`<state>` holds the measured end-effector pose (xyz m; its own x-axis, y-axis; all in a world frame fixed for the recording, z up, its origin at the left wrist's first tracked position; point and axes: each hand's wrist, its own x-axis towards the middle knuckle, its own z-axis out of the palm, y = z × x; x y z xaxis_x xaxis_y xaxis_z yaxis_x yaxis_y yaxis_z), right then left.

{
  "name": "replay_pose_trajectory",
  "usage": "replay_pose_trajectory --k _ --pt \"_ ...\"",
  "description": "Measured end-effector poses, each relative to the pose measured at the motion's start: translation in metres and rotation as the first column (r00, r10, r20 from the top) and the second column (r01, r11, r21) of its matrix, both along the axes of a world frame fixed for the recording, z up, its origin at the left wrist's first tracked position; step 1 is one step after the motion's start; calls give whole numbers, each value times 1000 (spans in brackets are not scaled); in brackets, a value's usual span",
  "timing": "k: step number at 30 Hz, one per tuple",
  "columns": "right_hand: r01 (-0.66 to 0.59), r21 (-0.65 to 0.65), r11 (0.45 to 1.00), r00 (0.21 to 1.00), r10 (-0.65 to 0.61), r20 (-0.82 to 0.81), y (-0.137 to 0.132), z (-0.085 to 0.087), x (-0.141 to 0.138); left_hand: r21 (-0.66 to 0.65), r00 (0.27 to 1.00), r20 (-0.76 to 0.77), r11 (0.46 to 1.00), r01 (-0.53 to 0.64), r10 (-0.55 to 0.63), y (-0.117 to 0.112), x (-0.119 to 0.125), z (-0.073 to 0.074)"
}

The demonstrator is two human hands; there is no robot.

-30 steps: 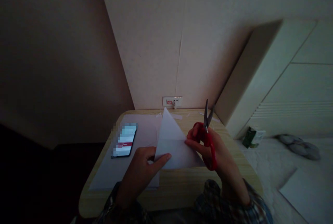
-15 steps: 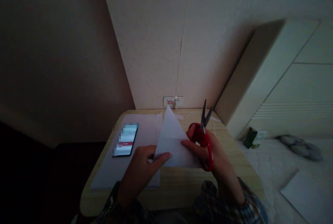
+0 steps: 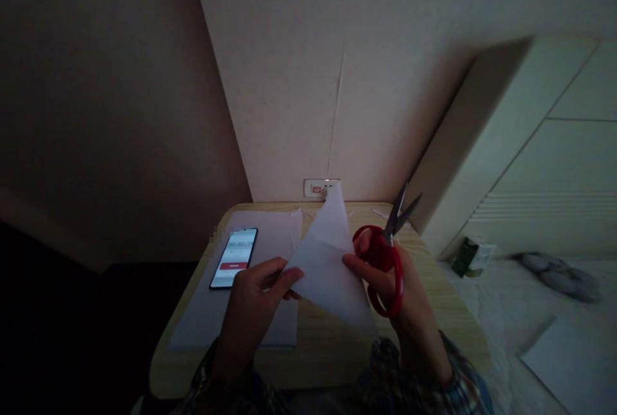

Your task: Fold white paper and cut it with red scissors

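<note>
A folded white paper triangle [image 3: 328, 261] is held above the wooden table [image 3: 332, 363], its tip pointing up toward the wall. My left hand [image 3: 258, 299] pinches its left corner between thumb and fingers. On the right edge, my right hand [image 3: 398, 286] grips the paper with thumb and fingertips. Red-handled scissors [image 3: 396, 261] hang on that same right hand, blades parted and pointing up and away from the paper.
A lit phone [image 3: 234, 259] lies on a stack of white paper [image 3: 274, 235] at the table's left. Behind is a wall socket [image 3: 315, 189] with a plug. To the right, a bed holds a green-and-white box [image 3: 472, 257], a grey item [image 3: 556, 277] and white paper [image 3: 573, 360].
The paper triangle has turned clockwise, its tip swinging right and its lower right corner dropping. My left hand has risen slightly; the scissors have shifted right and tilted with my right hand.
</note>
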<state>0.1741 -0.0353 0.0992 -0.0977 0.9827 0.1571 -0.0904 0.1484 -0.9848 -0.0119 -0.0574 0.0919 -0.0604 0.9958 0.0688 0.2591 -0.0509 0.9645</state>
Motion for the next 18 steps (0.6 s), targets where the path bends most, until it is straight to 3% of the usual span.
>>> replay_pose_trajectory --k 7,14,18 --pt "-69 -7 998 998 69 17 -1 -1 0 8 999 -31 1000 28 -27 1 -6 -4" --pt "-185 -4 983 976 185 112 -2 -3 -4 -33 982 158 993 111 -104 4 1 0" --pt "-199 13 980 965 194 177 -3 -5 -4 -72 983 159 992 102 -90 4 4 0"
